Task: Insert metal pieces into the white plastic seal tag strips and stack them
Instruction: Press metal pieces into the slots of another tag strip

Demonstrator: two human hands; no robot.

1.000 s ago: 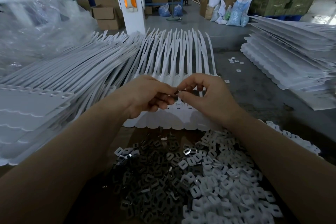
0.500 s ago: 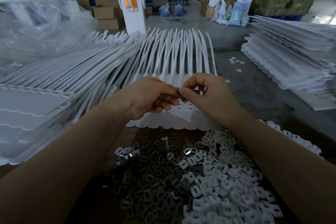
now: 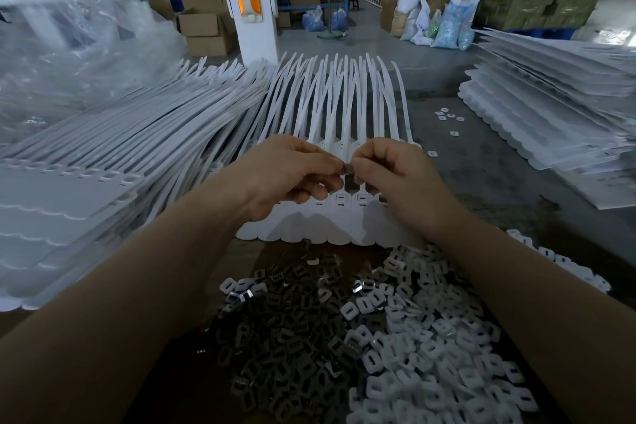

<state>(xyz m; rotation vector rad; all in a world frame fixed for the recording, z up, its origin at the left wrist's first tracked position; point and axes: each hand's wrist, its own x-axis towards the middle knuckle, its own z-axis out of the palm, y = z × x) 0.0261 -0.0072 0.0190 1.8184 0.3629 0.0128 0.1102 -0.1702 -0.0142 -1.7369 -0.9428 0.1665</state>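
My left hand [image 3: 292, 175] and my right hand [image 3: 392, 175] meet fingertip to fingertip above a sheet of white seal tag strips [image 3: 340, 213]. Between them both pinch a small dark metal piece [image 3: 347, 169]. The sheet's tag heads point toward me, and its long tails [image 3: 344, 103] fan away. Several of its square slots show just below my fingers. A heap of dark metal pieces [image 3: 292, 337] lies close in front of me, with a heap of small white plastic caps [image 3: 437, 348] to its right.
A tall pile of white strip sheets [image 3: 89, 189] fills the left. Another stack of sheets [image 3: 557, 107] lies at the right. A few loose caps [image 3: 447, 115] sit on the grey table. A white post [image 3: 247, 3] and clear plastic bags [image 3: 69, 55] stand behind.
Both hands have stayed together over the sheet and risen slightly. The pinched metal piece now shows between the fingertips.
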